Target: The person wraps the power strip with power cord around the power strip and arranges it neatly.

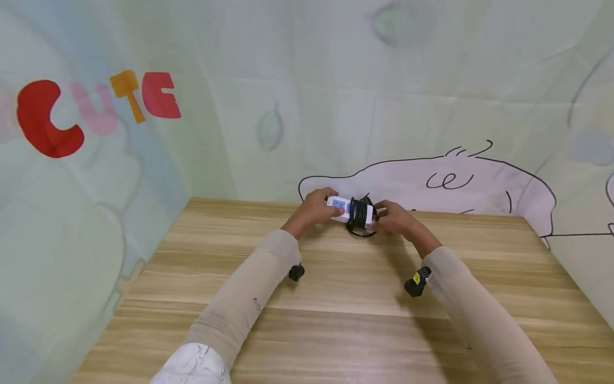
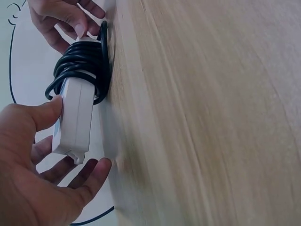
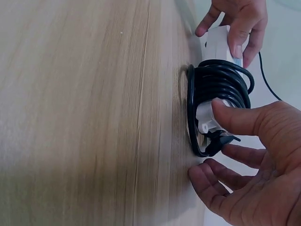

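A white power strip (image 1: 338, 204) with blue socket faces is held over the far edge of the table, a black cord (image 1: 358, 214) wound several times round its right half. My left hand (image 1: 315, 208) grips the left end, thumb on the socket face and fingers behind. At the opposite end, my right hand (image 1: 396, 217) holds the strip, its thumb pressed on the white end (image 3: 207, 117) in the right wrist view. Beside that thumb sticks out a black cord end piece (image 3: 219, 143), close to the curled fingers. One loose cord loop hangs below the strip.
The wood-grain table (image 1: 336, 298) stretches from under my forearms to a printed curtain (image 1: 268, 96) right behind its far edge. Small black wrist cameras hang under both sleeves, the left camera (image 1: 297, 272) and the right camera (image 1: 416, 282), low above the tabletop.
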Demonstrator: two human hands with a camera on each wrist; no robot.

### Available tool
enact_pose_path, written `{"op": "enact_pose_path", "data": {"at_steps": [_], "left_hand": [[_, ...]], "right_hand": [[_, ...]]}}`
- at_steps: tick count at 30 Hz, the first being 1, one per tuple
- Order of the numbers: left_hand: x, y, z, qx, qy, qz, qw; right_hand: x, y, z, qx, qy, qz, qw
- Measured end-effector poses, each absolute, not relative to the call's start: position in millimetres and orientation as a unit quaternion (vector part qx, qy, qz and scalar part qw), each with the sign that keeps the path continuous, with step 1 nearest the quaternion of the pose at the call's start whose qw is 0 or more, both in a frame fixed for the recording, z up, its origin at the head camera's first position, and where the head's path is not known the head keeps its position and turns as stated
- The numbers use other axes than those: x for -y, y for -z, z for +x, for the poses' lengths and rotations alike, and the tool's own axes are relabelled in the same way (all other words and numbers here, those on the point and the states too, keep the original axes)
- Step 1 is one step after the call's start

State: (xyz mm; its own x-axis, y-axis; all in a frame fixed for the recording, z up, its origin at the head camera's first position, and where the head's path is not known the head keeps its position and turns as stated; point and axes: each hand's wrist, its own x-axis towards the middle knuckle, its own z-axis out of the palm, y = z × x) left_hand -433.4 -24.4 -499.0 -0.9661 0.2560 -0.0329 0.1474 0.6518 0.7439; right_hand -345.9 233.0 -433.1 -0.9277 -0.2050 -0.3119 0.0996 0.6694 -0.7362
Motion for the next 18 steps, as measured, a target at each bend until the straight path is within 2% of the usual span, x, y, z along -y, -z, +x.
{"op": "enact_pose_path", "data": {"at_steps": [9, 14, 18], "left_hand": [[28, 506, -437, -0.914, -0.388, 0.097, 0.066], [26, 499, -424, -0.919, -0.379, 0.085, 0.059], [29, 492, -411, -0.936, -0.336, 0.098, 0.022]], "right_hand": [[-227, 434, -347, -0.905, 0.383, -0.03, 0.184], [-227, 434, -344, -0.908, 0.381, -0.029, 0.171], [-230, 431, -342, -0.92, 0.357, -0.029, 0.161]]}}
